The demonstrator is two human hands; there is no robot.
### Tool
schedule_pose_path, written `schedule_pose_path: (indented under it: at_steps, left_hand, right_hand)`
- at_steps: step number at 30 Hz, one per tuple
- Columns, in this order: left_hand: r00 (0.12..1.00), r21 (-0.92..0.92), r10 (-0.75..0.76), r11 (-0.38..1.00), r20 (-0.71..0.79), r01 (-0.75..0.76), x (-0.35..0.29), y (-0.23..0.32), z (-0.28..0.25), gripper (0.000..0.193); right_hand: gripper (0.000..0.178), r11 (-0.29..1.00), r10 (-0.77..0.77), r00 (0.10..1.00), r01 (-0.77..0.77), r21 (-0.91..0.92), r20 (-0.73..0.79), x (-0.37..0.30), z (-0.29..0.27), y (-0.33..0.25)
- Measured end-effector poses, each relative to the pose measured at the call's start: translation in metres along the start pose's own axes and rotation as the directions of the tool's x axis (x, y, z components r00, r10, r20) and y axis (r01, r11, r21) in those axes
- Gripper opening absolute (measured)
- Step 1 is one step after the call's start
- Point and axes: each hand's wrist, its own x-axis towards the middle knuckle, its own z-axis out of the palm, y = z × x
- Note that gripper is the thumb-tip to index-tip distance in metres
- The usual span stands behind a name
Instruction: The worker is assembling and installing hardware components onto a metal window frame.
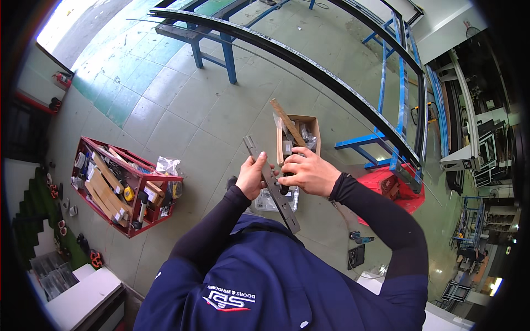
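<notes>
Metal strip (282,204) is up over the floor (190,132) in the head view, pinched in our left hand (252,176); our right hand (311,172) is curled round some black tool (285,188) beside it. Looks mid-job, can't tell what's finished or left. Decent room toward the red crate (160,178)'s right edge, tighter by the cardboard box (280,146)'s near edge.

curled left hand (252,177) near right hand (311,172)

Blk tool (285,189) partly behind R hand (312,173)
</notes>
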Motion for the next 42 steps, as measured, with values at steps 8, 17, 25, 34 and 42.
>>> schedule_pose_path:
  at_steps: [8,17,25,34,42]
  left_hand:
    - [0.994,0.034,-0.037,0.999,0.106,0.033,0.036,0.061,-0.023,0.029]
    - [0.981,0.064,-0.088,0.995,0.174,0.078,0.059,0.117,-0.042,0.033]
    - [0.986,0.031,-0.062,0.998,0.155,0.058,0.096,0.153,-0.046,0.030]
    - [0.999,0.038,0.005,0.999,0.045,-0.007,0.168,0.196,-0.009,0.032]
    - [0.994,-0.053,0.062,0.996,-0.095,-0.067,0.226,0.260,0.033,0.036]
  right_hand:
    - [0.003,0.957,-0.269,0.943,0.284,-0.052,0.198,0.101,-0.031,0.028]
    - [0.015,0.931,-0.353,0.915,0.365,-0.027,0.195,0.153,-0.030,0.062]
    - [0.009,0.900,-0.431,0.900,0.434,-0.037,0.058,0.186,-0.022,0.115]
    - [0.025,0.930,-0.363,0.928,0.366,-0.022,0.086,0.198,-0.027,0.219]
    - [0.039,0.930,0.214,0.971,-0.171,0.324,-0.102,0.202,-0.024,0.280]
